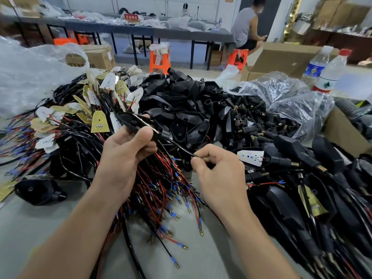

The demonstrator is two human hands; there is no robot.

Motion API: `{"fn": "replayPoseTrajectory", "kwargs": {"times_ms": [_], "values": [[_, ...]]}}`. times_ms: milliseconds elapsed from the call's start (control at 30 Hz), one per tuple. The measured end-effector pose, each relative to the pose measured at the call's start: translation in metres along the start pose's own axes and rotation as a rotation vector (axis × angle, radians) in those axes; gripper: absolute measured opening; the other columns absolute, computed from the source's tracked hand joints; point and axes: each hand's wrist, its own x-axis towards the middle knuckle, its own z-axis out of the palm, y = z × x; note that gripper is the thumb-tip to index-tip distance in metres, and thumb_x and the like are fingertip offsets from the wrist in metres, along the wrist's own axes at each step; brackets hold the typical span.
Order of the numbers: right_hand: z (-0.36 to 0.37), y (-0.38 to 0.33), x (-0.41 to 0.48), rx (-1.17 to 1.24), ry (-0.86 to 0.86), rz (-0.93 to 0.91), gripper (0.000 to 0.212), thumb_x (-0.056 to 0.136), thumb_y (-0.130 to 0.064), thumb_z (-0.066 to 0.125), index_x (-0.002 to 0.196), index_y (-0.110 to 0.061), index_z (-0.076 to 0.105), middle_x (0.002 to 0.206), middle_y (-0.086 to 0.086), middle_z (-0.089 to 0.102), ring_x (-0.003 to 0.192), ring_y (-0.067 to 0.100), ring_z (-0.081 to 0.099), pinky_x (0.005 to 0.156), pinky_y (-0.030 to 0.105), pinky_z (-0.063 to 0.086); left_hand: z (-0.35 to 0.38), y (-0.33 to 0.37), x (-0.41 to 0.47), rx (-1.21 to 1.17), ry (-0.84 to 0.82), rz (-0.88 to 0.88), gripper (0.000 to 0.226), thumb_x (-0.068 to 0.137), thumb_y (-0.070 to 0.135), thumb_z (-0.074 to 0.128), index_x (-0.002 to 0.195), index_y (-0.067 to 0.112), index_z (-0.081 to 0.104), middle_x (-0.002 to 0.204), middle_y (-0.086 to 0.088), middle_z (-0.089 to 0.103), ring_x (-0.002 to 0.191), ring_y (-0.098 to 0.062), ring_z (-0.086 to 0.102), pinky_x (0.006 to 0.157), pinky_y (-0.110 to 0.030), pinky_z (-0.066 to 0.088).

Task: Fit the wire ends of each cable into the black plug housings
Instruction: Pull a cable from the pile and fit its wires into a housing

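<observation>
— So where was the cable (177,146)?
— Just before the housing pile (193,101). The right hand (218,172) pinched its sheath, limp and light, I'd judge. The left hand (122,156) gripped one rigid plug housing (133,123) by its edges.
— Any writing?
— Far beyond the pile, a red sign (131,17) read 不合格区.

Stretch of cable (181,148) out of sight inside right hand (218,174)

Cable pile (66,125) lies left of housing heap (193,105), bottles (324,69) far right.
</observation>
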Motion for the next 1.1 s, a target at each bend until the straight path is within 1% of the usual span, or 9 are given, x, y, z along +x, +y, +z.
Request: {"fn": "replayPoseTrajectory", "kwargs": {"times_ms": [133,233,467,567,667,767,900,1000,1100], "values": [[0.0,0.003,0.0,-0.086,-0.008,0.006,0.018,0.09,-0.018,0.07,0.074,-0.023,0.065,0.062,-0.007,0.066,0.052,0.011,0.053,0.053,0.023,0.04,-0.004,-0.001,0.001,-0.087,-0.023,-0.055,0.01,0.091,0.024,0.072,0.094,0.015,0.072,0.085,-0.001,0.07,0.07,-0.013,0.068,0.071,-0.027,0.06],[0.0,0.003,0.001,-0.088,0.02,0.004,0.016,0.089,-0.018,0.071,0.075,-0.023,0.065,0.062,-0.01,0.067,0.057,0.015,0.057,0.06,0.029,0.045,-0.004,0.0,0.002,-0.08,0.026,-0.071,0.019,0.084,0.021,0.059,0.094,0.008,0.066,0.082,-0.005,0.071,0.069,-0.017,0.068,0.067,-0.029,0.06],[0.0,0.003,0.001,-0.111,0.02,0.004,0.012,0.088,-0.02,0.071,0.078,-0.026,0.067,0.066,-0.01,0.067,0.064,0.012,0.059,0.066,0.031,0.049,-0.005,0.006,0.002,0.036,0.043,-0.036,0.033,0.094,0.034,0.053,0.107,0.012,0.073,0.09,-0.011,0.077,0.066,-0.019,0.069,0.052,-0.026,0.054],[-0.002,0.001,0.001,-0.192,0.094,-0.108,0.014,0.083,-0.02,0.08,0.08,-0.033,0.077,0.084,-0.017,0.065,0.09,0.005,0.052,0.084,0.02,0.042,-0.006,0.008,0.004,0.041,0.08,-0.023,0.027,0.103,0.02,0.049,0.104,0.003,0.07,0.08,-0.012,0.076,0.062,-0.021,0.071,0.051,-0.024,0.055],[-0.005,0.001,0.006,-0.289,0.182,-0.241,0.008,0.081,-0.024,0.081,0.085,-0.031,0.081,0.077,-0.012,0.057,0.084,0.013,0.046,0.082,0.029,0.038,-0.01,0.01,0.003,0.024,0.054,-0.013,0.027,0.108,0.017,0.047,0.102,0.003,0.068,0.077,-0.009,0.077,0.064,-0.022,0.074,0.053,-0.023,0.057],[-0.002,-0.004,0.006,-0.307,0.301,-0.346,0.007,0.081,-0.026,0.076,0.086,-0.03,0.081,0.059,-0.011,0.059,0.067,0.012,0.045,0.079,0.031,0.034,-0.016,0.015,0.005,0.011,0.042,-0.017,0.025,0.107,0.016,0.048,0.108,0.007,0.072,0.087,-0.01,0.079,0.071,-0.025,0.077,0.057,-0.023,0.059],[-0.003,-0.017,0.014,-0.267,0.473,-0.402,0.012,0.084,-0.024,0.075,0.094,-0.026,0.081,0.068,-0.012,0.068,0.069,0.009,0.05,0.083,0.026,0.031,-0.024,0.02,0.008,0.028,-0.049,-0.058,0.033,0.1,0.009,0.054,0.099,0.022,0.084,0.098,-0.004,0.08,0.081,-0.015,0.076,0.065,-0.024,0.061],[-0.006,-0.03,0.025,-0.181,0.442,-0.311,0.023,0.089,-0.021,0.067,0.106,-0.029,0.08,0.078,-0.012,0.067,0.079,0.005,0.053,0.088,0.025,0.037,-0.025,0.021,0.006,0.131,-0.162,-0.086,0.025,0.083,0.013,0.066,0.094,0.026,0.085,0.096,-0.002,0.08,0.084,-0.012,0.075,0.064,-0.022,0.06],[-0.005,-0.041,0.04,-0.046,0.28,-0.138,0.034,0.091,-0.018,0.058,0.113,-0.035,0.078,0.086,-0.011,0.074,0.072,0.007,0.059,0.079,0.028,0.049,-0.022,0.018,0.001,0.347,-0.321,-0.095,0.033,0.069,0.009,0.079,0.098,0.024,0.084,0.095,-0.007,0.08,0.082,-0.015,0.074,0.065,-0.024,0.06]]}}
